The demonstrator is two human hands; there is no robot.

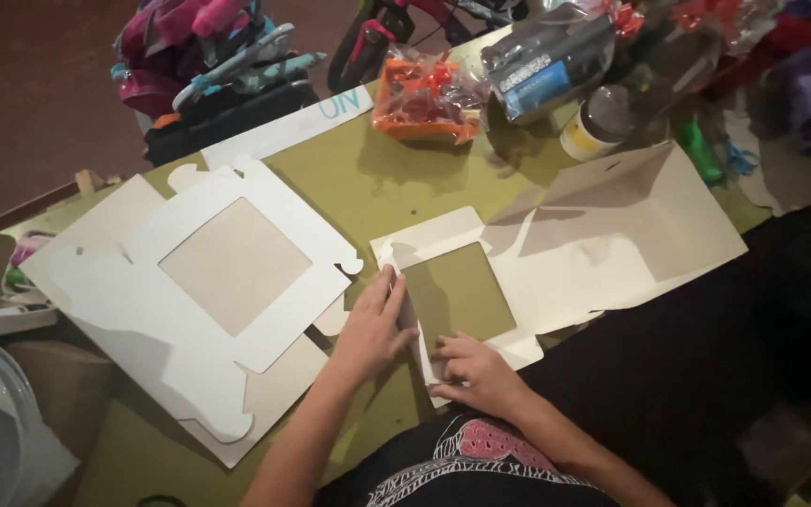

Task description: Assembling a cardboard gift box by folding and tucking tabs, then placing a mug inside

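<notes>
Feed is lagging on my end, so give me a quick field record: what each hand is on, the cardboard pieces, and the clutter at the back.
left hand: flat on the left edge of the windowed box blank
right hand: pressing the blank's lower edge
second blank: larger stack, window cut-out, lying flat to the left
table: green top
back clutter: orange packet, clear wrapped bundle, jar with yellow label
grip: neither hand closed around anything

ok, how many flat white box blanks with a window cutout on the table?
2. A large window blank lies on the left of the table; a smaller window blank sits under the left hand and right hand. More sheets may lie hidden beneath the left one.
</notes>
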